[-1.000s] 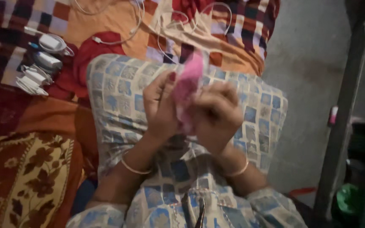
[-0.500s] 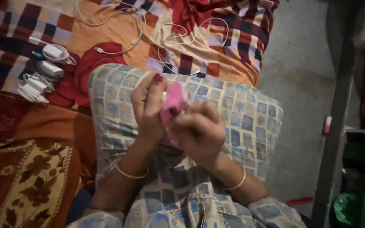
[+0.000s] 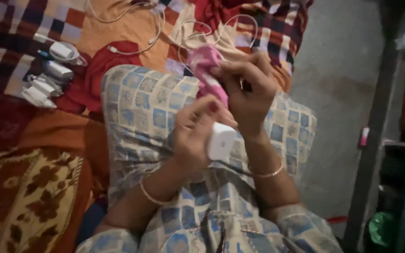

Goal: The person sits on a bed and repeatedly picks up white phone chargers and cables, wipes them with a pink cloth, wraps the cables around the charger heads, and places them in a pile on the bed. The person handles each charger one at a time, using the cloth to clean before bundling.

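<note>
A small white box-shaped charger (image 3: 221, 140) sits in the left hand (image 3: 194, 133), above the person's lap. The fingers of that hand curl around its left side and the thumb presses on the top edge, so the grip is clamped on the charger. A thin dark cord (image 3: 233, 167) runs from under the charger toward the right wrist.

Just above and touching the same cluster of fingers is a pink cloth pouch (image 3: 206, 70), patterned with paler marks. The right hand (image 3: 248, 91) pinches its lower end between thumb and fingertips; that grip is closed tight on the pouch, which stands up and leans slightly left. The two hands are pressed close, the left thumb touching the base of the right palm.

Each wrist carries a thin gold bangle (image 3: 267, 173). Under the hands lies the person's knee, covered by a garment with blue and cream squares (image 3: 139, 112).

Beyond the knee spreads a bed with a checked orange, red and cream cover (image 3: 118, 28). White cables (image 3: 132, 28) loop across it near the top. At the left, well apart from the hands, a cluster of small white adapters and plugs (image 3: 48, 77) lies on the cover. A brown floral fabric (image 3: 19, 197) fills the lower left corner. To the right is a grey floor (image 3: 338, 93) and a dark metal upright post (image 3: 371, 140).
</note>
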